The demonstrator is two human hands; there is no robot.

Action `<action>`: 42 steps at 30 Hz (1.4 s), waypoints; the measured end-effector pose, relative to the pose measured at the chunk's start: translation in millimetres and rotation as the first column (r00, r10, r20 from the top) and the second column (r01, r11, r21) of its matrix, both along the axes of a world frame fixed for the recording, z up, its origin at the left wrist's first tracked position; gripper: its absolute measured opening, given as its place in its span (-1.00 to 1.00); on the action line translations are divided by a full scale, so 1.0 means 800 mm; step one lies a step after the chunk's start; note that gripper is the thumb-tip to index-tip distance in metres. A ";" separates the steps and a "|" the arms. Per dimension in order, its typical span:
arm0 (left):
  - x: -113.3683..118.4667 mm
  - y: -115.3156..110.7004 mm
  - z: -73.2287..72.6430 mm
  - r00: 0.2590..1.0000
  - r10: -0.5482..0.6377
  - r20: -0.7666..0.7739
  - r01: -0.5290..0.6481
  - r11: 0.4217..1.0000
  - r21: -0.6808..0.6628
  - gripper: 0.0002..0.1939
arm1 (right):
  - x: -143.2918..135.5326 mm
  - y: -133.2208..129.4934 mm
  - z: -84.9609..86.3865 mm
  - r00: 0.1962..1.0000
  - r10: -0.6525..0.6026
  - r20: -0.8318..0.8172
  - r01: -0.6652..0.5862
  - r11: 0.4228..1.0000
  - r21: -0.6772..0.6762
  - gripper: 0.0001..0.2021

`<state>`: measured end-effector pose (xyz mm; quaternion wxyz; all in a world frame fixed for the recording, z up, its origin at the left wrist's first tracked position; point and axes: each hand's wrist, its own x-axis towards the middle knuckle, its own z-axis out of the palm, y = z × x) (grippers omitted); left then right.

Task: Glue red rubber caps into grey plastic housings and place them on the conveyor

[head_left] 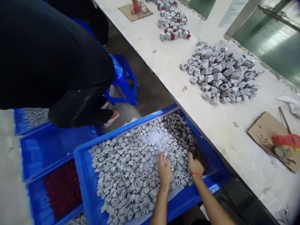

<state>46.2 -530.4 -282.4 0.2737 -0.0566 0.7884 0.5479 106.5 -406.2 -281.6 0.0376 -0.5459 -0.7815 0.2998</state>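
Note:
A large blue tray (81, 168) holds a wide layer of small grey block-like parts (131, 168), each with an opening in it. My left hand (164, 168) is over the middle of the parts, its fingers curled around what looks like one small grey part. My right hand (195, 164), with a red band at the wrist, reaches down at the tray's right side beside the shadowed parts. Its fingertips are in dark shadow, so what they hold cannot be seen. Patches of whitish plastic lining (157, 137) show between the parts.
A white table (211, 125) runs along the right, bearing a heap of grey parts (225, 75), grey-and-red pieces (173, 25) and cardboard (264, 134) with a red object (287, 140). A person in dark clothes (58, 62), a blue stool (126, 81) and a tray of dark red parts (63, 187) are left.

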 end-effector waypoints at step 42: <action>-0.111 -0.139 0.004 0.975 0.176 -0.132 -0.219 0.724 -0.655 -0.60 | -0.125 -0.161 -0.053 0.974 0.137 -0.181 -0.131 0.990 0.042 -0.65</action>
